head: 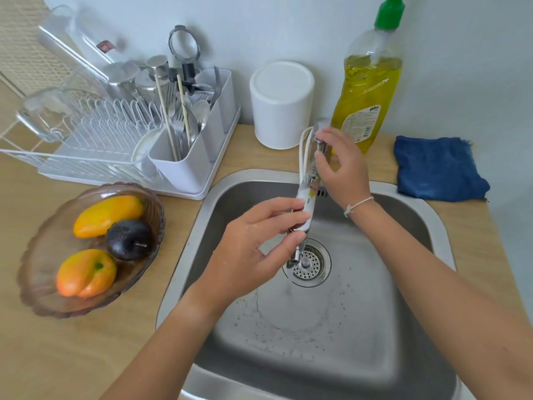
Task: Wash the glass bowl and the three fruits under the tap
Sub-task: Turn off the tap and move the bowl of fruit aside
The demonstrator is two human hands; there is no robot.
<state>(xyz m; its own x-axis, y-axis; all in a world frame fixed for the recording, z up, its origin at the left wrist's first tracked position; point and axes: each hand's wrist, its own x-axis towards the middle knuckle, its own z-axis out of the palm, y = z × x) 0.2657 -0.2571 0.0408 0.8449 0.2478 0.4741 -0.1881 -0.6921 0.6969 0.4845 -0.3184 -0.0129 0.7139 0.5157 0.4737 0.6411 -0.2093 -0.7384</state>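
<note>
A tinted glass bowl (pixel 43 255) stands on the wooden counter left of the sink. In it lie a yellow-orange mango (pixel 106 215), a dark plum (pixel 128 239) and an orange peach-like fruit (pixel 85 272). Over the steel sink (pixel 389 327) my left hand (pixel 248 255) grips the tap spout (pixel 305 203) near its white end. My right hand (pixel 343 168) pinches the tap's metal handle (pixel 321 145) at the top. A thin stream of water falls onto the sink floor beside the drain (pixel 310 264).
A white dish rack (pixel 95 140) with cutlery and glassware sits behind the bowl. A white canister (pixel 281 105), a green-capped bottle of yellow dish soap (pixel 366 90) and a folded blue cloth (pixel 435 168) line the back of the counter.
</note>
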